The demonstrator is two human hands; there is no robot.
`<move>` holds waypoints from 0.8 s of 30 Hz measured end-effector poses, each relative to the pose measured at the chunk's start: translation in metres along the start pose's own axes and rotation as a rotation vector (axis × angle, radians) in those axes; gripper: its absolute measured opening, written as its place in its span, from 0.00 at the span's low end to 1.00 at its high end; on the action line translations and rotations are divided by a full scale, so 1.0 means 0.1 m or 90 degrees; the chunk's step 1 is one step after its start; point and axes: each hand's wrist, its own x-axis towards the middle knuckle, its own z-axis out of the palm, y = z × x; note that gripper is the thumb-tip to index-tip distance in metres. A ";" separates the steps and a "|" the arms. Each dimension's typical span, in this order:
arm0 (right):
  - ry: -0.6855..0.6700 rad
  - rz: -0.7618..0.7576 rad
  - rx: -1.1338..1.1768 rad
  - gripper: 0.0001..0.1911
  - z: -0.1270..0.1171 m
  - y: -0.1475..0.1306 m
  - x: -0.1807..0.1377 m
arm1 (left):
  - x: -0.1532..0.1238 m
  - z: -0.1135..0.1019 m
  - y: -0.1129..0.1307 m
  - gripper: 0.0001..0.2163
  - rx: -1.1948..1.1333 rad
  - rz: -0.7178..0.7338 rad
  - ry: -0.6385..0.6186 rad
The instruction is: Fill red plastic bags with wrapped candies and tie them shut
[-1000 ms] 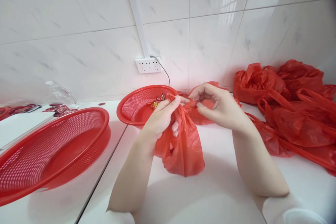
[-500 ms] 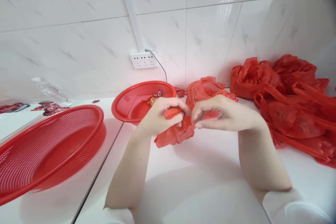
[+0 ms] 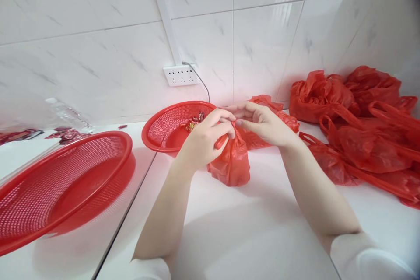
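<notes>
A small red plastic bag hangs bunched just above the white tabletop, in the middle of the view. My left hand is closed round the bag's gathered top. My right hand pinches the same top from the right, its fingertips meeting those of the left hand. Right behind my hands stands a small red mesh basket with a few wrapped candies in it.
A large red mesh basket sits at the near left. A heap of red plastic bags fills the right side against the tiled wall. A wall socket with a cable, a clear bottle and scattered wrappers are behind.
Both hands have risen and moved slightly away from me with the bag. The bag, crumpled low between them half a second ago, now hangs as a tighter bundle under the left hand.
</notes>
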 end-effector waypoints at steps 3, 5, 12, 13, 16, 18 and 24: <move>0.010 0.014 0.037 0.12 -0.04 0.05 0.02 | 0.00 -0.03 -0.02 0.13 0.003 -0.003 0.010; 0.018 0.039 0.078 0.12 -0.06 0.06 0.02 | -0.01 -0.05 -0.03 0.10 0.013 -0.025 0.026; 0.032 0.175 0.331 0.11 -0.07 -0.01 0.04 | -0.03 -0.12 -0.04 0.07 0.102 -0.106 -0.038; 0.039 0.184 0.336 0.11 -0.07 -0.02 0.05 | -0.03 -0.13 -0.03 0.10 0.113 -0.109 -0.039; 0.089 0.162 0.285 0.13 -0.08 -0.06 0.05 | -0.03 -0.19 -0.01 0.15 0.133 -0.119 -0.034; 0.145 0.133 0.213 0.17 -0.13 -0.11 0.01 | -0.04 -0.26 -0.01 0.19 0.119 -0.123 -0.028; 0.355 0.119 0.032 0.25 -0.53 -0.24 -0.19 | -0.15 -0.53 -0.08 0.22 -0.032 -0.210 -0.049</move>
